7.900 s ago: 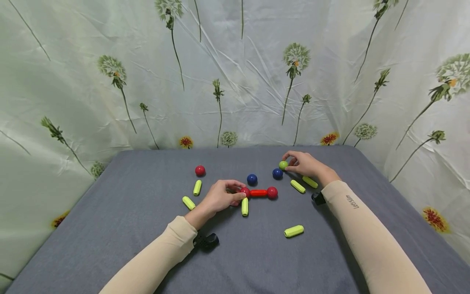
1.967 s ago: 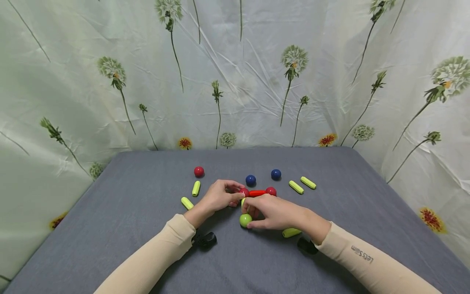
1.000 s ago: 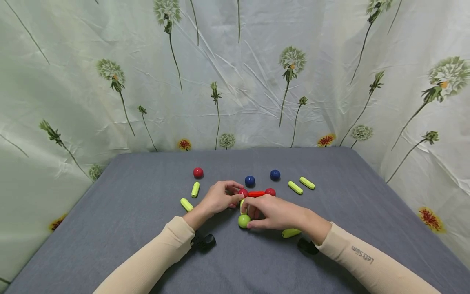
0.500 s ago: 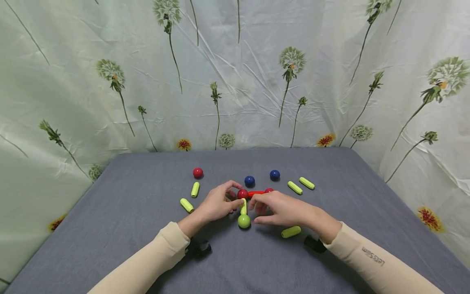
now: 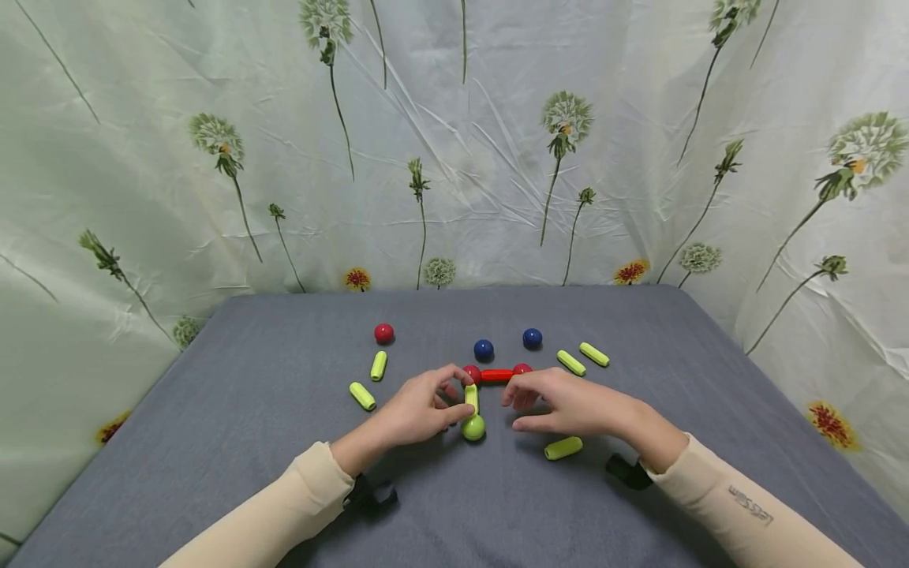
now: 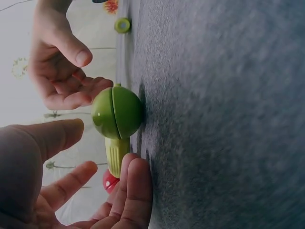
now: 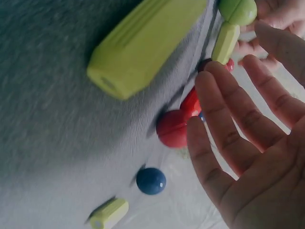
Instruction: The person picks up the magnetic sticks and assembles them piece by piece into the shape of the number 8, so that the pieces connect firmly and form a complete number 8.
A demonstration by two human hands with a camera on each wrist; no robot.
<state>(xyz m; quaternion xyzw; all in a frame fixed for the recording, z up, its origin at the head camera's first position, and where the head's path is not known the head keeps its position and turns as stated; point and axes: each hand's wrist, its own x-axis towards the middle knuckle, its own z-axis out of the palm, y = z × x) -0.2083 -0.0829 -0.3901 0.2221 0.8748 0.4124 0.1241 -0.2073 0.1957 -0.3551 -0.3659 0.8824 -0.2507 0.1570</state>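
A green ball (image 5: 473, 428) is joined to the near end of a yellow-green rod (image 5: 472, 401), whose far end meets a red ball (image 5: 471, 374). From that ball a red rod (image 5: 497, 375) runs right to a second red ball (image 5: 522, 368), partly behind my right hand. My left hand (image 5: 419, 409) is at the left of the yellow-green rod, thumb and fingers spread around it without pinching, as the left wrist view shows. My right hand (image 5: 571, 401) hovers right of the joined pieces, its fingers (image 7: 224, 114) loosely bent and holding nothing.
Two blue balls (image 5: 484, 349) lie behind the joined pieces. A loose red ball (image 5: 384, 334) and two yellow-green rods (image 5: 362, 396) are at the left. Two more rods (image 5: 571, 362) lie back right, another rod (image 5: 563, 448) below my right hand. A floral curtain (image 5: 454, 158) hangs behind the table.
The green ball came from the back right to the yellow-green rod's near end in my right hand, which then let go and drew right. My left hand released the red ball and moved nearer.
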